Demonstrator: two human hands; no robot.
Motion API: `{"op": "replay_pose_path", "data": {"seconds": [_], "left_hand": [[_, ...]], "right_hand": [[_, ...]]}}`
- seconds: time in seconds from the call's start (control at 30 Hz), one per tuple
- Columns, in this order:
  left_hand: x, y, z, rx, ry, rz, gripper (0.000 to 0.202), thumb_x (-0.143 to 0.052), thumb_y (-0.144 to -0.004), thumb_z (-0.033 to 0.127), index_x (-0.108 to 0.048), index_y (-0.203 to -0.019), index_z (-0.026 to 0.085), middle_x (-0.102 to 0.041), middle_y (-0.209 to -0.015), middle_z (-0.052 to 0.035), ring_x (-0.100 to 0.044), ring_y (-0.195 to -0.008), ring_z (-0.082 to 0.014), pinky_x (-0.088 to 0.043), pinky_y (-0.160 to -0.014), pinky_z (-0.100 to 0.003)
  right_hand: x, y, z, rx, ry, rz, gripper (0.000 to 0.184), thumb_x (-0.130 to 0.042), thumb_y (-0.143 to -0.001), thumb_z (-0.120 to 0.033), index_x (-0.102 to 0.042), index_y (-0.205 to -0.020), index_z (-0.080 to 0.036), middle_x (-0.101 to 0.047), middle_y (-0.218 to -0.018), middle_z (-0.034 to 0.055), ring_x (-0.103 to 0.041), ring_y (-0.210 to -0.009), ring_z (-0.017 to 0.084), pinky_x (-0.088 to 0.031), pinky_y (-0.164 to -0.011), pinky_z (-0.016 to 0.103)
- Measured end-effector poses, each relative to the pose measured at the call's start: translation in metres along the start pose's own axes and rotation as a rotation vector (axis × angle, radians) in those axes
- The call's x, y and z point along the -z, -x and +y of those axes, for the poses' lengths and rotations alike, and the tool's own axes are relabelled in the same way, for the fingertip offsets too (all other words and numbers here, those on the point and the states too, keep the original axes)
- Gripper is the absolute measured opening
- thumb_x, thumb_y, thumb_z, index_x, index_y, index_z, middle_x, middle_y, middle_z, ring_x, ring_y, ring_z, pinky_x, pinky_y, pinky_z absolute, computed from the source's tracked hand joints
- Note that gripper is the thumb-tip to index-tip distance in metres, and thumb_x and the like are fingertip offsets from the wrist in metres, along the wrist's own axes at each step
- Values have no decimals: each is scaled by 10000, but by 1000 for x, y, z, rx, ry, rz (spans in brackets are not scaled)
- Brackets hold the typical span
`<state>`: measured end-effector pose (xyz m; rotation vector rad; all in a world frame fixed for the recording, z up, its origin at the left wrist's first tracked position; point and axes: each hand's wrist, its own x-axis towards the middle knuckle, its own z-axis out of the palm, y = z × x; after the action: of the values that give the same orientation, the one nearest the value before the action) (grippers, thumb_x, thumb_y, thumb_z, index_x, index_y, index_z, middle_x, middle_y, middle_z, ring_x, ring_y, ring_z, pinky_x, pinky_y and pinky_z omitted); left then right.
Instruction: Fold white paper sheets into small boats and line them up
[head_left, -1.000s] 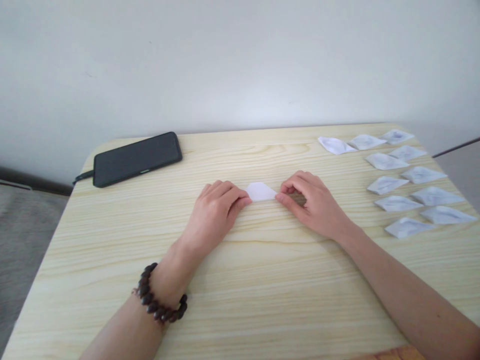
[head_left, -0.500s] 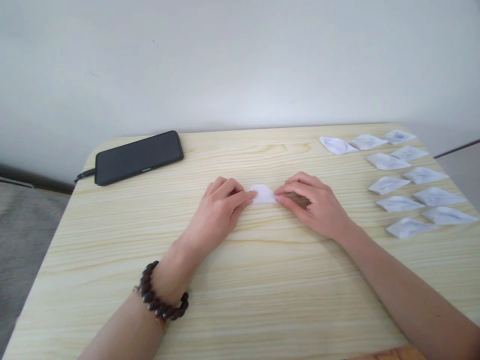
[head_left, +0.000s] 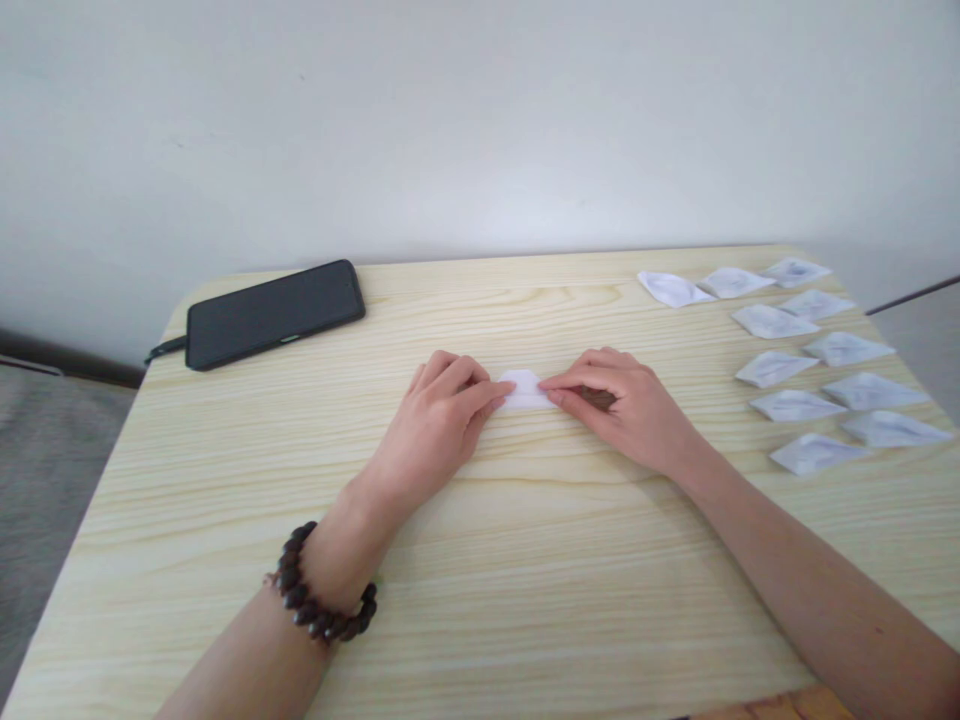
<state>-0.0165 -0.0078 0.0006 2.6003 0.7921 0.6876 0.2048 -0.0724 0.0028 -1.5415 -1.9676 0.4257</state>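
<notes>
Between my two hands a small folded white paper (head_left: 523, 392) lies on the wooden tabletop (head_left: 480, 560). My left hand (head_left: 446, 410) grips its left end between thumb and fingers, the other fingers curled under. At the right end, the thumb and index finger of my right hand (head_left: 619, 405) pinch the paper. A crease runs along the middle of the sheet, and both of its ends are covered by my fingertips. Several folded white paper boats (head_left: 797, 405) stand in rows to the right of my right hand.
A black phone (head_left: 276, 312) with a cable plugged into it lies at the back left. A pale wall (head_left: 480, 130) rises behind the table. Dark beads (head_left: 300, 590) circle my left wrist. Part of a brown wooden object (head_left: 780, 706) shows at the bottom edge.
My right hand's fingertips have shifted slightly left over the paper. Its upper edge now looks folded lower, with a crease showing. My left hand has stayed nearly still.
</notes>
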Motion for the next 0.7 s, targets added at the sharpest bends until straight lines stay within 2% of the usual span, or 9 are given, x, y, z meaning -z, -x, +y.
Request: {"op": "replay_pose_path", "data": {"seconds": [0.17,0.4,0.5,0.6,0.7], "left_hand": [[1,0,0,-8,-48,13,223,-546,-942,223,-721,-1078,209,-666,-922,-78,-480,-949,-225,-462,-843,-394],[1,1,-1,141,-65,-31,216,-567,-934,278,-724,-1079,310,-624,-981,-65,-464,-1010,-250,-378,-851,-425],[2,0,-2,177,-53,-63,221,-565,-934,291,-709,-1100,321,-618,-986,-58,-467,-1020,-253,-362,-855,-426],[3,-1,-2,200,-29,-74,226,-563,-934,288,-691,-1120,307,-630,-971,-50,-475,-1015,-248,-356,-855,-419],[4,-1,-1,223,-15,-79,229,-558,-935,289,-680,-1128,298,-639,-971,-46,-478,-1014,-244,-354,-856,-416]], "right_hand": [[0,-1,-1,-56,-43,-27,114,-631,-892,-233,-736,-934,-232,-642,-770,24,-586,-735,157,-445,-671,297],[3,-1,1,-88,-68,-68,124,-610,-902,-234,-715,-968,-231,-631,-911,39,-610,-825,163,-471,-704,296],[2,2,3,26,-25,-55,198,-563,-923,-183,-728,-1003,-259,-602,-941,47,-592,-860,170,-449,-739,316],[1,6,5,174,54,-39,353,-490,-924,-79,-736,-1012,-317,-601,-949,32,-574,-844,159,-414,-768,335],[0,9,6,239,134,-23,433,-457,-910,-27,-724,-1029,-347,-614,-941,11,-566,-824,148,-399,-798,347]]}}
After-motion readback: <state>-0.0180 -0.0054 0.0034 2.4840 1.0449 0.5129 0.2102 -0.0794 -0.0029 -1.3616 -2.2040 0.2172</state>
